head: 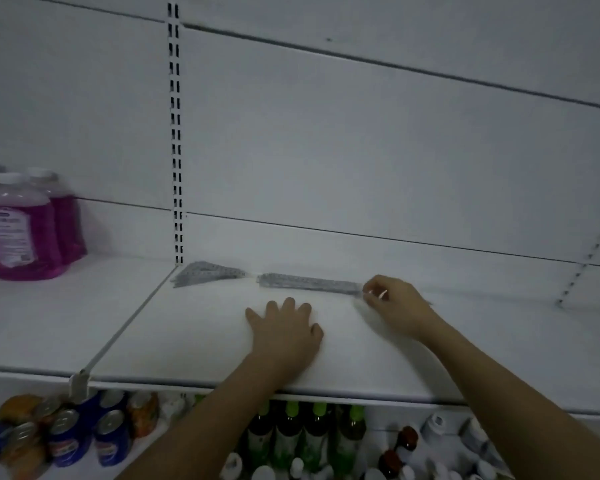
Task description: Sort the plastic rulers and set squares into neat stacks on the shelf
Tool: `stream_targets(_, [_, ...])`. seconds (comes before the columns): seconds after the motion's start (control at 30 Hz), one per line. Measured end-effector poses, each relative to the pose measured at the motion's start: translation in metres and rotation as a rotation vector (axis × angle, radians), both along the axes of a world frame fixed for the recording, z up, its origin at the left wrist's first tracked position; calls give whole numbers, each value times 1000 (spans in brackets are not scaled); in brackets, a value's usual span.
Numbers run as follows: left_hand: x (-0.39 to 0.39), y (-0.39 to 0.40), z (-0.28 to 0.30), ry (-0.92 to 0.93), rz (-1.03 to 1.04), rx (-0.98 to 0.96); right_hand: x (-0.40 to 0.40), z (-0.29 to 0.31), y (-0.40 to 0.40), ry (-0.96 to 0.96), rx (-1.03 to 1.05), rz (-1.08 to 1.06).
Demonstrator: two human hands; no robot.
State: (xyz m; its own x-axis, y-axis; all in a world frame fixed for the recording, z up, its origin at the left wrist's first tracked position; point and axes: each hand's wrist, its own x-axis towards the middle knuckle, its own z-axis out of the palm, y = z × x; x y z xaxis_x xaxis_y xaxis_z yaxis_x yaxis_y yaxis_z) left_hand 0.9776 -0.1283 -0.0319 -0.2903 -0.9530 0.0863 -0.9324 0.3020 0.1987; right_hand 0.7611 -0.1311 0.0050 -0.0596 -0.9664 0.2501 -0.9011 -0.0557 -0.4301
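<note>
A stack of clear set squares (207, 273) lies at the back of the white shelf (187, 334), close to the slotted upright. Just to its right a stack of clear straight rulers (309, 283) lies along the back wall. My right hand (394, 303) pinches the right end of the ruler stack with its fingertips. My left hand (286, 329) rests flat on the shelf in front of the rulers, fingers spread, holding nothing.
Pink liquid bottles (28, 226) stand on the neighbouring shelf section at the left. A thin divider rail (125, 327) separates the sections. Below the shelf edge are cans (66, 434), green-capped bottles (305, 434) and white bottles (471, 441).
</note>
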Motion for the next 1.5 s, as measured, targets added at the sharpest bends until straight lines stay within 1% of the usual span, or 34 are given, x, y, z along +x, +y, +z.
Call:
stream_targets(0.1, [-12, -4, 20, -4, 39, 117, -32, 3, 32, 2, 104, -85])
stream_targets(0.17, [-34, 1, 33, 73, 16, 160, -57, 4, 55, 8, 145, -129])
stream_targets(0.2, [-52, 7, 39, 115, -17, 152, -71, 5, 67, 4, 152, -143])
stream_targets(0.33, [-150, 58, 54, 181, -187, 72, -134, 15, 122, -9, 154, -200])
stream_targets(0.6, [-365, 175, 65, 129, -467, 57, -290, 47, 264, 7, 126, -375])
stream_targets(0.73, [-451, 216, 71, 110, -584, 45, -366, 46, 320, 7, 131, -486])
stream_targets(0.83, [-504, 234, 72, 120, -657, 43, -416, 39, 347, -46, 123, -543])
stream_targets(0.97, [-564, 238, 63, 150, -705, 49, -472, 24, 359, -87, 129, -609])
stream_targets(1.1, [-615, 223, 45, 237, -673, 60, -523, 11, 349, -79, 142, -631])
stream_targets(1.3, [-703, 165, 29, 332, -605, 42, -610, 8, 300, 30, 176, -576])
stream_targets(1.37, [-728, 144, 27, 335, -569, 59, -643, 12, 280, 29, 188, -562])
stream_targets(1.5, [-771, 106, 27, 311, -506, 76, -701, 18, 242, 7, 126, -545])
